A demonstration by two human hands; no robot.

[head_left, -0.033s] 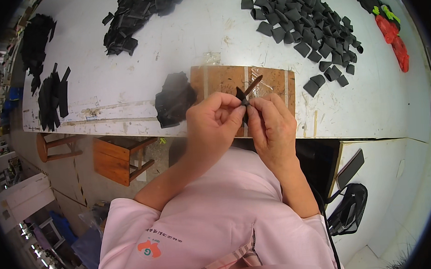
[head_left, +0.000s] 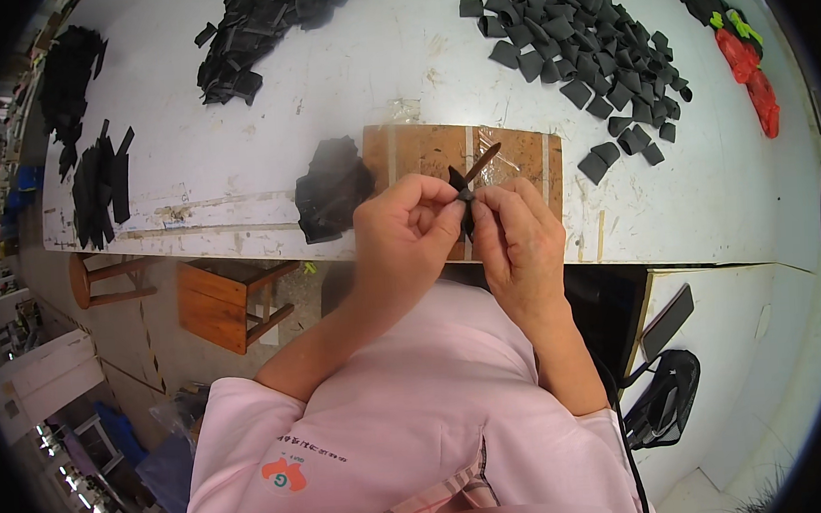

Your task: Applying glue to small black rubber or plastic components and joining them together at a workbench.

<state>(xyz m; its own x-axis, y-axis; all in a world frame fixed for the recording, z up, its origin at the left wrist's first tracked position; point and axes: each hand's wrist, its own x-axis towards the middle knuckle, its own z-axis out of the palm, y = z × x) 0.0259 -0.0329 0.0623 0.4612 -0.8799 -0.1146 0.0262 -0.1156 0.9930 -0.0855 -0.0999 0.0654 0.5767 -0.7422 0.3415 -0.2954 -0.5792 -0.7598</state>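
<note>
My left hand [head_left: 405, 243] and my right hand [head_left: 518, 240] meet above the near edge of a white table [head_left: 326, 102]. Together they pinch a small black piece [head_left: 464, 200] between thumbs and fingertips. A thin brown stick [head_left: 480, 162] pokes up and to the right from the same pinch; which hand holds it I cannot tell. Under the hands a brown board [head_left: 517, 156] lies flat on the table. A crumpled heap of black material [head_left: 331, 191] sits just left of the board.
A big scatter of small black pieces [head_left: 586, 48] covers the far right, another pile [head_left: 246, 31] the far left, and black strips [head_left: 100, 181] the left end. Red and green items [head_left: 746, 57] lie far right. Wooden stools [head_left: 235, 300] stand below the table; a phone [head_left: 668, 321] and black bag [head_left: 663, 396] are at right.
</note>
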